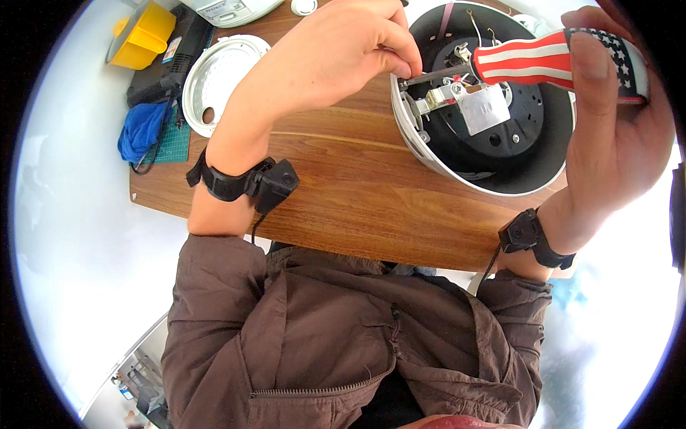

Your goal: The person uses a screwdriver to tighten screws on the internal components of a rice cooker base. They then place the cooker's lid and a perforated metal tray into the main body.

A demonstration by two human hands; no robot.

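Note:
A round white appliance housing (pixel 480 187), perhaps a rice cooker body, lies with its dark inside facing up. Within it sit a black round base (pixel 527 118), a shiny metal plate (pixel 484 109) on a bracket, and loose wires. My right hand (pixel 620 136) is wrapped round a screwdriver (pixel 522 61) with a striped, starred handle, its shaft pointing left to the housing's left rim. There my left hand (pixel 336 58) pinches beside the screwdriver's tip. Whatever its fingertips hold is hidden.
A white round cover (pixel 223 79) with holes lies left on the wooden table (pixel 329 193). Farther left are a yellow container (pixel 146 39), a blue cloth bundle (pixel 143 132) and a green cutting mat (pixel 175 143). A white appliance (pixel 236 10) stands at the back.

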